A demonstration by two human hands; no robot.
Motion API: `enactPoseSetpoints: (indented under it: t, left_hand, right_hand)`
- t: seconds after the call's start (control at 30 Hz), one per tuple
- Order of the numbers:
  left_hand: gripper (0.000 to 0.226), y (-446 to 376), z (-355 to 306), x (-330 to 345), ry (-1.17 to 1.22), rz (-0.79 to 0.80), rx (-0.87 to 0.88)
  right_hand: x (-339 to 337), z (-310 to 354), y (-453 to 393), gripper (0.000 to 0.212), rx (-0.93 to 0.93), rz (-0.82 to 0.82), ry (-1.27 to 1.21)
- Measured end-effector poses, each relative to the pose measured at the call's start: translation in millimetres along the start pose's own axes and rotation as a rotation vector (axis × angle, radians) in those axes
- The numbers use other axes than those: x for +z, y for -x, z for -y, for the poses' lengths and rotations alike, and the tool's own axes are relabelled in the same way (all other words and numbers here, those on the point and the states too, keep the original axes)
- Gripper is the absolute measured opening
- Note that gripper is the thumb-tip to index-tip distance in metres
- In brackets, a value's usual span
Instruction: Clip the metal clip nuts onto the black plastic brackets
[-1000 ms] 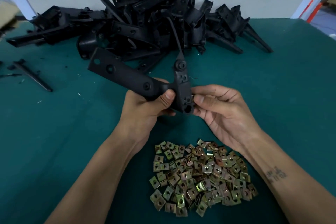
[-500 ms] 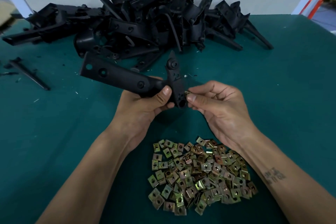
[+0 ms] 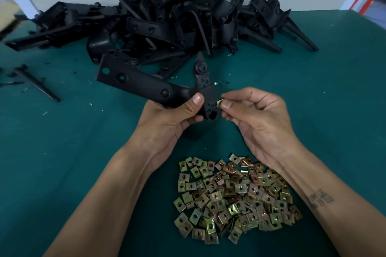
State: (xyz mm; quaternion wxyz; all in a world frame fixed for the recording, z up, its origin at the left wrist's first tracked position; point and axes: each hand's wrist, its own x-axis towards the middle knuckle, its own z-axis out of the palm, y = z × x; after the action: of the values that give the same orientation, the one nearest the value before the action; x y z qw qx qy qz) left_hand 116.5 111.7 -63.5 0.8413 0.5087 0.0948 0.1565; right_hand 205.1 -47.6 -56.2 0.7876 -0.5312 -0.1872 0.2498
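Note:
My left hand (image 3: 167, 123) grips a black plastic bracket (image 3: 146, 87) above the green table, thumb on its front face. The bracket's long flat arm points up and left, and a short pointed arm rises at its right end. My right hand (image 3: 261, 119) pinches a small brass-coloured clip nut (image 3: 219, 103) between thumb and forefinger. The nut touches the right edge of the bracket's lower tab, just above a round hole. Whether it is pushed on fully I cannot tell.
A heap of loose clip nuts (image 3: 234, 198) lies near the front between my forearms. A big pile of black brackets (image 3: 167, 19) fills the back of the green table (image 3: 62, 152). A thin black piece (image 3: 35, 83) lies at the far left.
The bracket has dropped a little lower and its pointed arm now looks shorter. My right hand has drawn back slightly, so the clip nut now shows at the tab's edge.

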Motion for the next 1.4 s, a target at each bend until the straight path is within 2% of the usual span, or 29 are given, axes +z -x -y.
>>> enactPoseSetpoints:
  t: [0.23,0.67,0.93,1.13,1.23,1.4]
  left_hand:
    - [0.028,0.2,0.9,0.0,-0.019,0.010,0.025]
    - [0.017,2.0,1.4,4.9,-0.009,-0.010,0.065]
    - [0.018,1.9,1.3,5.0,0.006,-0.028,0.072]
    - [0.019,2.2,0.1,4.9,0.010,-0.019,0.062]
    - [0.021,1.5,-0.2,6.6,0.018,-0.041,0.049]
    - [0.042,1.7,0.4,6.8,0.048,-0.053,0.027]
  right_hand:
    - [0.4,-0.9,-0.4,0.014,-0.003,-0.004,0.014]
    - [0.7,-0.9,-2.5,0.016,-0.021,-0.020,-0.004]
    - [6.9,-0.6,-1.4,0.015,-0.076,-0.045,-0.010]
    - [8.9,-5.7,0.7,0.018,-0.116,-0.005,0.061]
    - [3.3,-1.7,1.6,0.020,-0.158,0.033,0.221]
    - [0.9,-4.4,6.2,0.027,-0.451,0.070,0.827]
